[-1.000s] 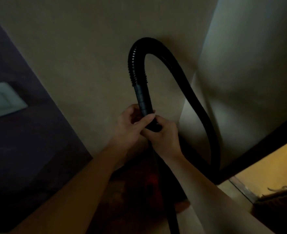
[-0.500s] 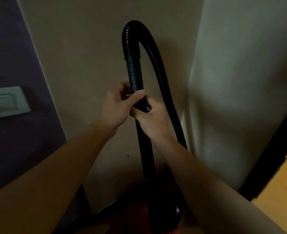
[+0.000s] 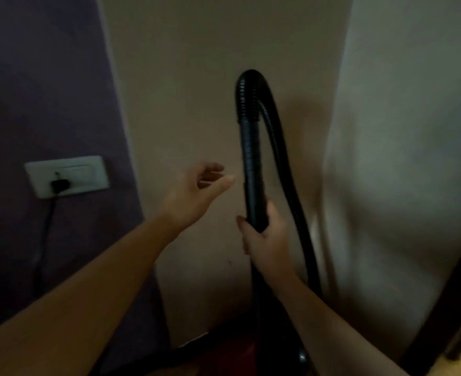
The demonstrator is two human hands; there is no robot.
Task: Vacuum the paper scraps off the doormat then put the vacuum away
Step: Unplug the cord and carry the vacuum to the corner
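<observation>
Your right hand (image 3: 266,237) grips the hose (image 3: 251,147) below its arch, upright before the wall (image 3: 183,77); your left hand (image 3: 196,191) hovers just left of the hose, fingers loosely spread, touching nothing.

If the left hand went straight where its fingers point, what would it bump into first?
Probably the black plastic vacuum tube, just beyond the fingertips of the left hand. The right hand grips that tube lower down. Depth is hard to judge, so it might pass in front.
</observation>
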